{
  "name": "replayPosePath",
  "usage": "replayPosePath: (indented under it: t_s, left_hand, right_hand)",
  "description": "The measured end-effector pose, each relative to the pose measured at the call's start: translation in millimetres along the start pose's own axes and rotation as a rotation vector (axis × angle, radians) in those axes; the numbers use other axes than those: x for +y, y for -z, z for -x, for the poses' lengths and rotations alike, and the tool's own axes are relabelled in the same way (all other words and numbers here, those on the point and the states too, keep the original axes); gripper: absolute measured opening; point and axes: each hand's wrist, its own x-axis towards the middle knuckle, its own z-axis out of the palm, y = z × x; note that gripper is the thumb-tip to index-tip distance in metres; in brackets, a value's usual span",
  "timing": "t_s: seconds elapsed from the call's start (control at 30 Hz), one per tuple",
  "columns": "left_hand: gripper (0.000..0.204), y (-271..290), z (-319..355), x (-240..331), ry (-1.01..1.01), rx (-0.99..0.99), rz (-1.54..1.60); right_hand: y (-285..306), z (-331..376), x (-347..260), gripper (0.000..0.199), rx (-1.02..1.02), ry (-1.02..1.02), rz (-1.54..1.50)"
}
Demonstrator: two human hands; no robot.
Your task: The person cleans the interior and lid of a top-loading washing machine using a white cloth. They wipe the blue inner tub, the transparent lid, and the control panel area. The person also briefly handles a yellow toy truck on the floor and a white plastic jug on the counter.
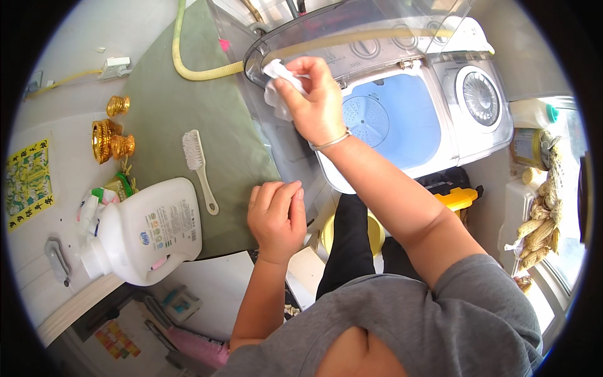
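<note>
My right hand (pixel 314 100) grips a white cloth (pixel 274 88) and presses it against the raised clear plastic lid (pixel 352 25) of a small white twin-tub washing machine (pixel 452 135). The blue wash tub (pixel 392 119) lies uncovered below the lid. My left hand (pixel 276 217) rests with fingers curled on the edge of a green-covered surface (pixel 188 107), holding nothing that I can see. A thin bangle circles my right wrist.
A white scrub brush (pixel 198 166) lies on the green cover. A large white detergent jug (pixel 144 232) lies on its side at the left, near gold ornaments (pixel 110 138). A yellowish hose (pixel 195 69) runs to the machine. Corn cobs (pixel 540 232) sit at the right.
</note>
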Motion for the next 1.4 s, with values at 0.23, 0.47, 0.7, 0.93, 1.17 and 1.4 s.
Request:
replayPosePath:
  t_s: [0.23, 0.47, 0.7, 0.93, 1.17, 1.4]
  left_hand:
    - [0.009, 9.8, -16.9, 4.3, 0.309, -0.024, 0.323]
    - [0.043, -13.9, -135.3, -12.8, 0.362, 0.335, 0.946]
    - [0.051, -43.0, -150.0, -21.4, 0.35, 0.281, 1.159]
    - [0.044, -38.5, -148.3, -30.5, 0.3, 0.258, 1.162]
    - [0.042, -41.1, -152.7, -27.7, 0.388, 0.281, 1.124]
    - [0.042, -34.7, -152.0, -30.3, 0.374, 0.242, 1.272]
  right_hand:
    - [14.3, 8.7, 61.4, 0.011, -0.093, 0.101, 0.414]
    - [1.9, -13.2, 11.4, 0.013, -0.084, 0.259, 0.116]
    - [24.9, 1.2, 77.1, 0.005, -0.216, 0.167, 0.404]
    - [3.2, -3.6, 33.3, 0.012, -0.153, 0.039, 0.237]
    - [23.2, -1.0, 77.2, 0.015, -0.244, -0.137, 0.502]
    - [-10.5, -23.6, -12.6, 0.011, -0.13, -0.07, 0.069]
